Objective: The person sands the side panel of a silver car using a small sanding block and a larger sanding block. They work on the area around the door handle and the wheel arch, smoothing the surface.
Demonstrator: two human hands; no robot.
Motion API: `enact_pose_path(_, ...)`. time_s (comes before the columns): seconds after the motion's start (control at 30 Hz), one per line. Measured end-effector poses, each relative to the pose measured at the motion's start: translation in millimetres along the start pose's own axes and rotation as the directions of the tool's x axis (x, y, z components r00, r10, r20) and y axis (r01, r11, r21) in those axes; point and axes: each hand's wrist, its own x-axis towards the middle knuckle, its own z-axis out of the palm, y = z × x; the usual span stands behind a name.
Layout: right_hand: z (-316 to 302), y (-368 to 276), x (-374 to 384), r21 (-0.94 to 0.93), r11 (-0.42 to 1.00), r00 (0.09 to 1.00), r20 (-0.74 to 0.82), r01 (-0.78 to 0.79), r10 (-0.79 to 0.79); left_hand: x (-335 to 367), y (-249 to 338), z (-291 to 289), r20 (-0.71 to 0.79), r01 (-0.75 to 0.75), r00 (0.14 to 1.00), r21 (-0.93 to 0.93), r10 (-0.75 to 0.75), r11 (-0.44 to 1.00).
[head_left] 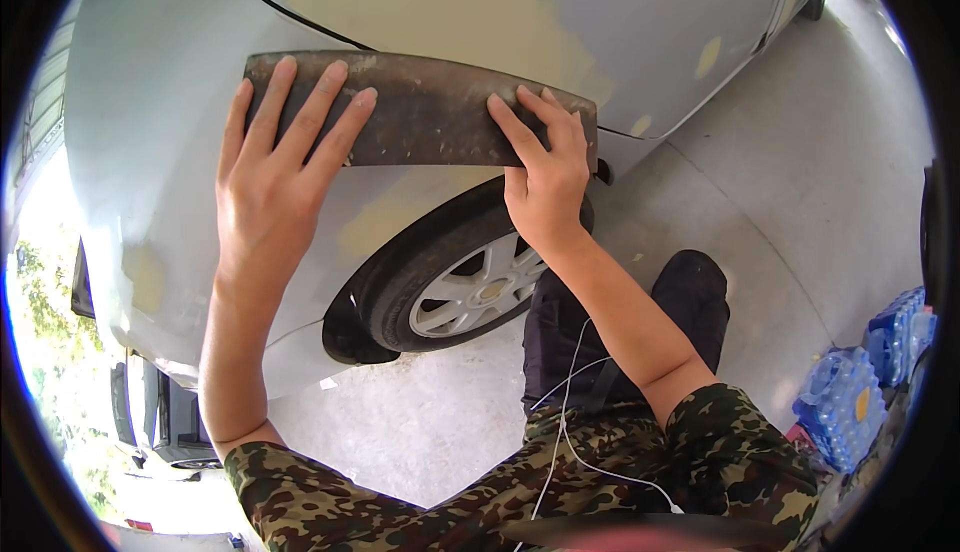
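Both my hands are on a long, dark brown-grey flat sheet (430, 117), scuffed and lightly bowed, held across the side of a grey car (330, 202) above its front wheel. My left hand (270, 177) has four fingers spread over the sheet's left part, its thumb hidden. At the right end, my right hand (548, 167) lays bent fingers on the face while its thumb goes below the lower edge. Behind the sheet, a large pale yellow filler patch (450, 12) shows on the bodywork. Whether the sheet touches the car all along is hidden.
Below the sheet is the wheel (480, 292) in its arch. My legs in dark trousers (690, 297) are near it, with a white cable (568, 402) hanging across my lap. Blue plastic-wrapped packs (845, 407) stand at right on the concrete floor (760, 192). Another vehicle (165, 412) is at lower left.
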Motion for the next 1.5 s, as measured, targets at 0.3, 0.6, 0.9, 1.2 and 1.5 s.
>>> enact_pose_path(0.3,-36.1,-7.6,-1.3,-0.048,0.998,0.999,-0.029,0.031,-0.032,3.9,15.3,-33.4,-0.013,-0.021,1.0,0.002,0.021,1.0)
enact_pose_path(0.6,-27.1,17.2,54.5,-0.144,0.986,0.989,-0.104,0.086,-0.101,50.6,-10.3,-10.6,-0.114,-0.071,0.99,0.068,0.078,0.995)
enact_pose_path(0.9,-25.9,26.0,72.6,-0.117,0.987,0.987,-0.102,0.11,-0.122,61.9,-17.4,0.2,-0.153,-0.044,0.987,0.072,0.054,0.996)
enact_pose_path(1.2,-16.6,19.9,72.1,-0.028,0.998,0.994,-0.092,0.05,-0.052,66.9,-23.9,4.9,-0.132,-0.066,0.989,0.038,0.07,0.997)
enact_pose_path(1.5,-4.4,15.9,48.8,-0.042,0.999,0.997,-0.073,0.022,-0.025,51.5,-20.8,13.3,-0.107,-0.063,0.992,0.026,0.065,0.998)
